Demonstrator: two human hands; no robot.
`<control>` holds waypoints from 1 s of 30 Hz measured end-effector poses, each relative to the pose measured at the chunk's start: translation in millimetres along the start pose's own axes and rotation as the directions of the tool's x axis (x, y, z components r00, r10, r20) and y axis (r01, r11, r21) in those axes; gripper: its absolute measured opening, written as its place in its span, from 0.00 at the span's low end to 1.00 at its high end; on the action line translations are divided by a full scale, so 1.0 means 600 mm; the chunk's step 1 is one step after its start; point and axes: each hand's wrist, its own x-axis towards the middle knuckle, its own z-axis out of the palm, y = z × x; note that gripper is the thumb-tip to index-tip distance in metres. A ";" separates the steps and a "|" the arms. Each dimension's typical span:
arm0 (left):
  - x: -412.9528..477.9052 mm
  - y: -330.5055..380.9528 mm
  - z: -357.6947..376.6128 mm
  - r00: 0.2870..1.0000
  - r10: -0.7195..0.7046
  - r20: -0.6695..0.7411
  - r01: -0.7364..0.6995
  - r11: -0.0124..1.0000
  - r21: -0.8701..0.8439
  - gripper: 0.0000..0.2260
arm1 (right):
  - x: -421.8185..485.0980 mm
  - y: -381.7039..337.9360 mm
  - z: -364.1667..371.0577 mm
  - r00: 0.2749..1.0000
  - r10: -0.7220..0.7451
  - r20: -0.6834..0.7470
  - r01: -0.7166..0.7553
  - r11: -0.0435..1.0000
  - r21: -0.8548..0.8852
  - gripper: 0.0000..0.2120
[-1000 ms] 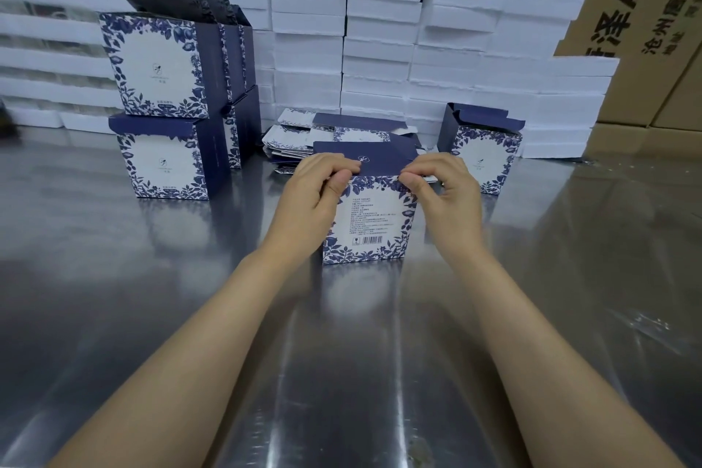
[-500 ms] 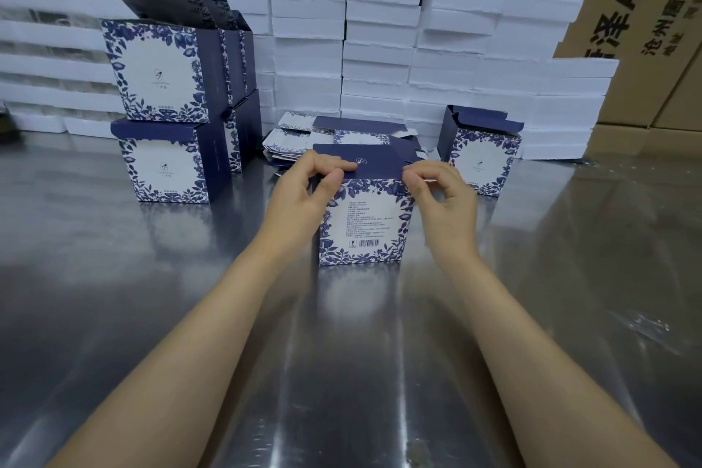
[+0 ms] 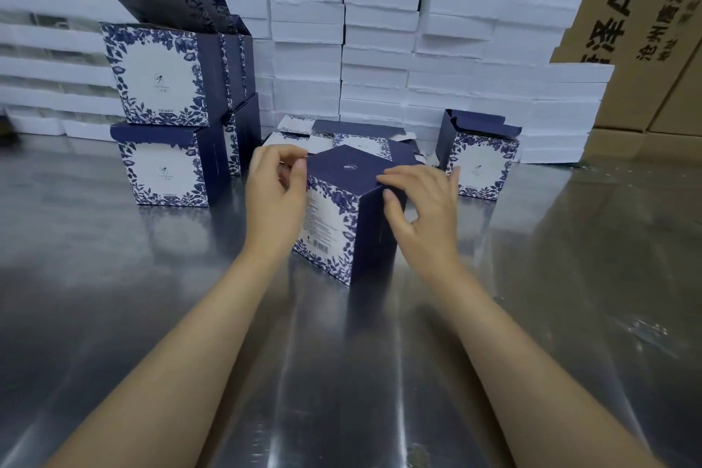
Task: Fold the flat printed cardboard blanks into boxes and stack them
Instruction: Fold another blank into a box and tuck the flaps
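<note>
The box (image 3: pixel 342 209) is now turned corner-first, lid closed; left hand (image 3: pixel 279 186) and right hand (image 3: pixel 425 205) grip it, stacking seems next

A blue-and-white floral box (image 3: pixel 330 224) stands centre, turned corner-on, its navy top flap folded shut. Just behind it lies a pile of flat blanks (image 3: pixel 353 135). At left, finished boxes (image 3: pixel 159 80) are stacked 2 high, the upper lids raised. At right, 1 open-topped box (image 3: pixel 478 163) stands alone.

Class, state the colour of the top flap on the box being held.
Dark navy top flap, head view.
</note>
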 end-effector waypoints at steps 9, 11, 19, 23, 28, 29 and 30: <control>0.009 0.015 0.002 0.868 -0.269 0.417 0.419 0.848 -0.326 0.10 | 0.019 -0.026 -0.012 0.998 -0.037 -0.043 0.045 0.978 0.202 0.11; 0.012 0.015 -0.004 0.863 -0.271 0.426 0.424 0.848 -0.319 0.12 | 0.017 -0.020 -0.016 0.999 0.050 0.016 -0.052 0.925 0.376 0.17; 0.012 0.004 -0.002 0.959 -0.174 0.226 0.217 0.958 -0.186 0.12 | 0.012 0.016 -0.021 0.972 0.161 0.168 -0.217 0.889 0.403 0.18; -0.005 0.009 -0.003 0.923 0.344 0.173 -0.373 0.909 0.183 0.12 | 0.005 0.010 -0.011 0.958 0.148 0.244 -0.213 0.940 0.267 0.14; -0.021 0.012 0.010 0.809 0.397 0.433 -0.518 0.830 0.206 0.14 | 0.013 -0.013 -0.006 0.984 0.064 0.169 -0.092 0.981 0.168 0.09; -0.021 0.011 0.009 0.819 0.389 0.422 -0.499 0.845 0.192 0.13 | 0.015 -0.010 -0.009 0.988 0.047 0.144 -0.070 0.985 0.158 0.08; -0.021 0.009 0.006 0.829 0.378 0.411 -0.479 0.860 0.176 0.12 | 0.017 -0.006 -0.013 0.992 0.035 0.118 -0.052 0.988 0.143 0.07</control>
